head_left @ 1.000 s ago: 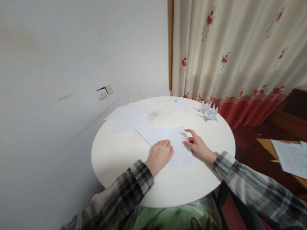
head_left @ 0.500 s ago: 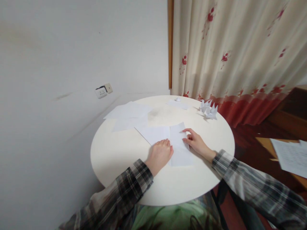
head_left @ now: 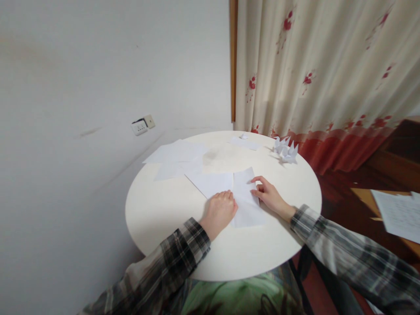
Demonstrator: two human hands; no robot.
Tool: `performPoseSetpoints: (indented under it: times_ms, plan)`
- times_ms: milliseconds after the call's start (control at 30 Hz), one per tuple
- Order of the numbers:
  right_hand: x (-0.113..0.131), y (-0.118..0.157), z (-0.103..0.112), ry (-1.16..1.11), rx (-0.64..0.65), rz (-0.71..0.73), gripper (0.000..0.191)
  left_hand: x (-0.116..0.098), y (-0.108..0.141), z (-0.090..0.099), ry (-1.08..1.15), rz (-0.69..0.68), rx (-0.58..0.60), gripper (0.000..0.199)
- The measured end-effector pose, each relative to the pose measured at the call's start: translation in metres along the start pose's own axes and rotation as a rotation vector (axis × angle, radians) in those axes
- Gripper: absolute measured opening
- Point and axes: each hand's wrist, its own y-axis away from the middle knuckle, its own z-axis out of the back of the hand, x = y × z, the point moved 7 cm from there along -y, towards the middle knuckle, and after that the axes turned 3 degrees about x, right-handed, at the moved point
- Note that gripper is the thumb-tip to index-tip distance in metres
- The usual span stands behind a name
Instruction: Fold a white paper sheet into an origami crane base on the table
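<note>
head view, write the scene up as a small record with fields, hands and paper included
left hand: resting on the white paper
right hand: at the paper's right side, forefinger and thumb tips spaced apart; grip unclear
surface: round white table
far left: loose white sheets, overlapping
far edge: small folded piece by a flat paper piece
far right: pointed folded paper figures, grouped
background: wall socket, floral curtain
</note>
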Motion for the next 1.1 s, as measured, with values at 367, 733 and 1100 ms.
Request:
performPoseSetpoints:
  times_ms: [367, 733, 1100]
  plan:
    - [0.0024, 0.0005, 0.0021, 0.027, -0.003, -0.003, 0.029, -0.0010, 0.0007, -0.0007, -0.005, -0.012, -0.022, 0.021]
    - [0.0090, 0.0032, 0.0013, 0.047, -0.001, -0.012, 0.038, 0.0028, 0.0035, 0.0008, 0.060, 0.000, -0.056, 0.018]
    - [0.0045, 0.0023, -0.0007, 0.077, 0.022, -0.008, 0.033, -0.0025, 0.0053, 0.0022, 0.011, -0.043, -0.011, 0.019]
